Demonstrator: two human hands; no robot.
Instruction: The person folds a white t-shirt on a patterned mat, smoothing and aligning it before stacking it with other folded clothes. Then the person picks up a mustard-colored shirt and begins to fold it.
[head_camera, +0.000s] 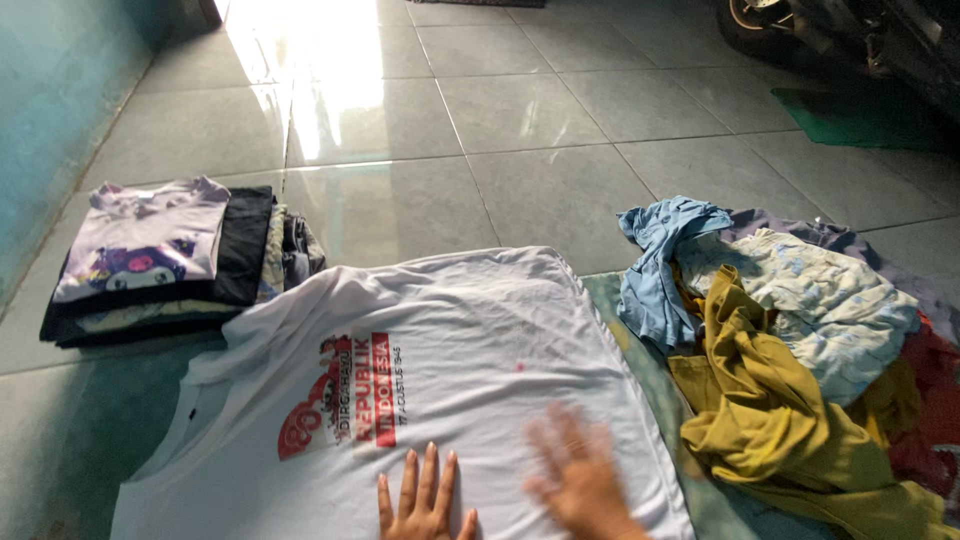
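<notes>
Both hands, left hand (422, 500) and blurred right hand (580, 480), lie flat and open on white shirt (430, 380); unfolded clothes pile (800, 340) lies right of them.

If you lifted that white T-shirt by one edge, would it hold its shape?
Probably not: the white T-shirt lies flat with soft wrinkles, so it looks thin and would likely droop. Pushed across the tile floor, it would probably bunch up rather than slide as one piece.
</notes>
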